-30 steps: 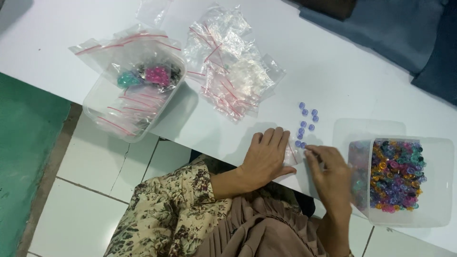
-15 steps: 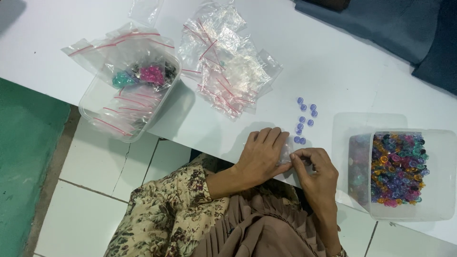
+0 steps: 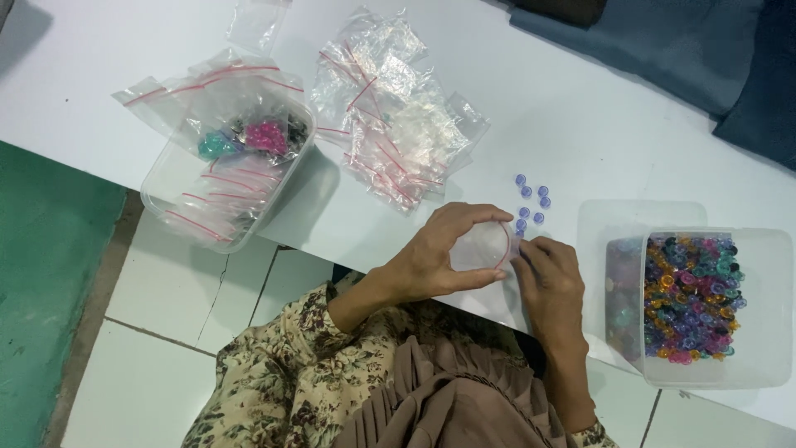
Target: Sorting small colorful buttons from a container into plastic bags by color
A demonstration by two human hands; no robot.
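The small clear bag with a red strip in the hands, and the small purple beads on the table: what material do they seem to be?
Small clear bag: thin glossy plastic film, see-through, crinkled. Small purple beads: probably translucent plastic, shiny.

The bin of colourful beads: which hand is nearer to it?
Right. The right hand is just left of the bead bin, not touching it. The left hand is farther left, holding a small clear bag open.
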